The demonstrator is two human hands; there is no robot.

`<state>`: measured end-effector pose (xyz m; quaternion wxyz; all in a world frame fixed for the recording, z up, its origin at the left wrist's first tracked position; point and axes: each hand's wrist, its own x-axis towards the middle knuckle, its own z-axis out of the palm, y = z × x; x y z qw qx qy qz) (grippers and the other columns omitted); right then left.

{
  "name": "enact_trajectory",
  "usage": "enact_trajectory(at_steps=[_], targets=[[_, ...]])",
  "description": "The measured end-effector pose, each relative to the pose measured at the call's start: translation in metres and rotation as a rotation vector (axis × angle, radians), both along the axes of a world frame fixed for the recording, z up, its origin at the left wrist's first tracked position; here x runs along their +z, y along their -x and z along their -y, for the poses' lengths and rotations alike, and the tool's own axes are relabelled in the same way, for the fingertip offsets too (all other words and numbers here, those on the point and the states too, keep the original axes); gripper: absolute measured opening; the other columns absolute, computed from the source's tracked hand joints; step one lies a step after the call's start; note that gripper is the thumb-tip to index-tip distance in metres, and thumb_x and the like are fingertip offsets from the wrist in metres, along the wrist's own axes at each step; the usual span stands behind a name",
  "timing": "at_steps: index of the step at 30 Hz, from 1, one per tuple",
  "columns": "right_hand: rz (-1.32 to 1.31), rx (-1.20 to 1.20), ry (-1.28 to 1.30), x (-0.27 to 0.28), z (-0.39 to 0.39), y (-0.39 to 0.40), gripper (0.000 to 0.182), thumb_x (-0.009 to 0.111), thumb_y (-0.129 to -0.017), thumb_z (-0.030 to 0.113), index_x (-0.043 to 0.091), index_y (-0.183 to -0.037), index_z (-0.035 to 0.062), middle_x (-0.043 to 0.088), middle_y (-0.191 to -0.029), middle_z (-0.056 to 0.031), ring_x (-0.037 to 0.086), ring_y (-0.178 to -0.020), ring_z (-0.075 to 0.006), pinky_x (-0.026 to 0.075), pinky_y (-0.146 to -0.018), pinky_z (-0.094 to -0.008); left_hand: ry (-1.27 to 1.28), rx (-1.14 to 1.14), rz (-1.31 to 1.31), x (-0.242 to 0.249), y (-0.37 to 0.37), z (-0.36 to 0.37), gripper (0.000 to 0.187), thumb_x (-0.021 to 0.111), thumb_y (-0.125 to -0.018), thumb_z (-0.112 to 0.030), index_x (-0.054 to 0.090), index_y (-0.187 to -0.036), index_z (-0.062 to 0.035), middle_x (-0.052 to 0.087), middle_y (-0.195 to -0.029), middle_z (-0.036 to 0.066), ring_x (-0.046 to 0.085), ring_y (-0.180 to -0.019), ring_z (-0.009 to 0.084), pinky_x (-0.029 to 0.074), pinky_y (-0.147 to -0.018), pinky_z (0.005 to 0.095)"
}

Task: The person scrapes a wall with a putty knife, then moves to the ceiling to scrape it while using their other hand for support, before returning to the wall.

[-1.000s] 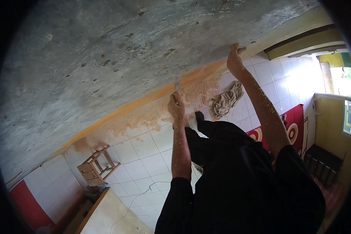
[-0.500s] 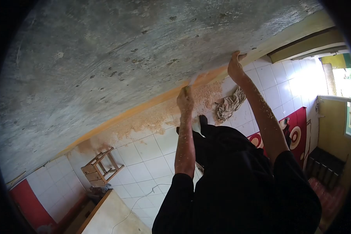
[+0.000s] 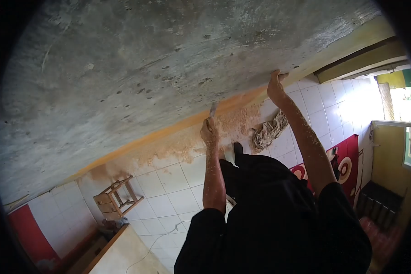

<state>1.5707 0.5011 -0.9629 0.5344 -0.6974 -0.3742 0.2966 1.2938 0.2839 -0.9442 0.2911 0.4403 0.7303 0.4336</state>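
My left hand [image 3: 210, 132] is closed around a scraper [image 3: 213, 108]. Its narrow metal blade points up at the wall [image 3: 137, 68], just over the orange-painted strip along the bottom. Most of the handle is hidden in my fist. My right hand [image 3: 276, 86] rests open against the lower wall, thumb apart, farther right. Flakes of paint cling to both forearms. The wall's surface is grey, streaked and pitted with dark spots.
Peeled orange flakes [image 3: 235, 121] litter the white tiled floor [image 3: 173, 178] along the wall. A crumpled cloth [image 3: 270, 131] lies near my feet. A small wooden stool [image 3: 116, 198] stands at left, and a red patterned mat [image 3: 347, 160] lies at right. A thin cable [image 3: 157, 239] crosses the tiles.
My left hand has drawn the scraper down and slightly left, back from the orange strip. My right hand keeps its place on the wall while the view shifts slightly.
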Motion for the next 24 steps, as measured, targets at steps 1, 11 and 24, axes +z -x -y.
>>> enact_trajectory(at_steps=[1,11,24], targets=[[0.048,0.011,0.007,0.0,0.003,-0.003,0.096,0.042,-0.088,0.059,-0.016,-0.137,-0.0005,0.002,-0.143,-0.0296,0.017,-0.133,-0.0384,0.014,-0.108,-0.0406,-0.109,0.048,0.013,-0.003,-0.01,0.002,0.044,0.049,-0.094,-0.041,0.052,-0.078,0.0001,0.043,-0.056,0.011,0.042,-0.048,0.0205,0.036,-0.047,0.0326],[2.347,0.761,0.258,0.12,0.07,0.007,0.042,0.052,-0.081,0.031,0.041,-0.104,-0.002,0.041,-0.097,-0.0278,0.044,-0.1,-0.0516,0.022,-0.095,-0.0593,-0.058,-0.007,0.263,0.013,-0.014,-0.007,0.041,0.05,-0.094,-0.038,0.048,-0.075,-0.0016,0.041,-0.061,0.001,0.038,-0.059,0.0115,0.033,-0.053,0.028],[2.662,0.747,0.205,0.126,0.07,0.008,0.024,0.056,-0.077,0.014,0.068,-0.086,-0.0046,0.059,-0.075,-0.0275,0.056,-0.083,-0.057,0.027,-0.089,-0.0679,-0.054,-0.005,0.44,-0.027,-0.012,0.0,0.039,0.047,-0.096,-0.035,0.046,-0.074,-0.0038,0.043,-0.062,0.002,0.039,-0.058,0.0117,0.033,-0.053,0.0295]])
